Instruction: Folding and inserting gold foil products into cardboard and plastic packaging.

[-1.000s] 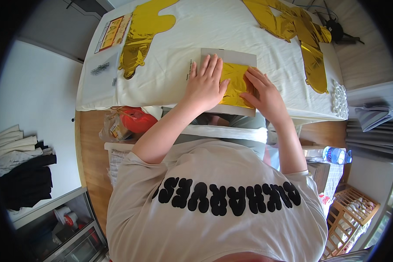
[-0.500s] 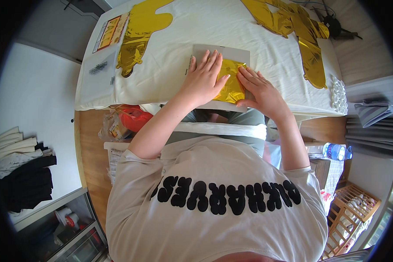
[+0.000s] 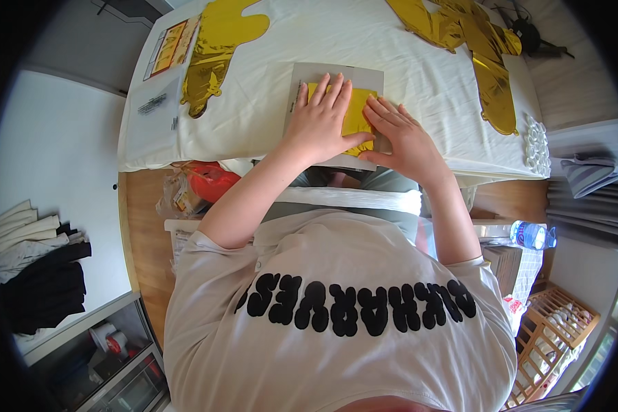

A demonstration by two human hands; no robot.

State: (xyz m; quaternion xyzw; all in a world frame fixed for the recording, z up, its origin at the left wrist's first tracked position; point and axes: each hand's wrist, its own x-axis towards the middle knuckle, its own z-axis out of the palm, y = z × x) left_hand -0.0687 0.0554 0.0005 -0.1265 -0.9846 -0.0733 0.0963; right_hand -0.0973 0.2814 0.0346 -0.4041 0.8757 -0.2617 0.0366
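Left head-worn fisheye, close above the shirt (image 3: 343, 357), facing down, table (image 3: 254, 89) beyond

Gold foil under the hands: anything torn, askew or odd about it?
Nothing stands out: the folded gold foil lies on the gray board with no tear visible, though the left hand and right hand hide part of it. Elsewhere, the upper-right gold foil just looks crumpled.

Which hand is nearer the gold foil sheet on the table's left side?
Left. The left hand lies right of that gold foil sheet; the right hand lies farther right, beyond the left.
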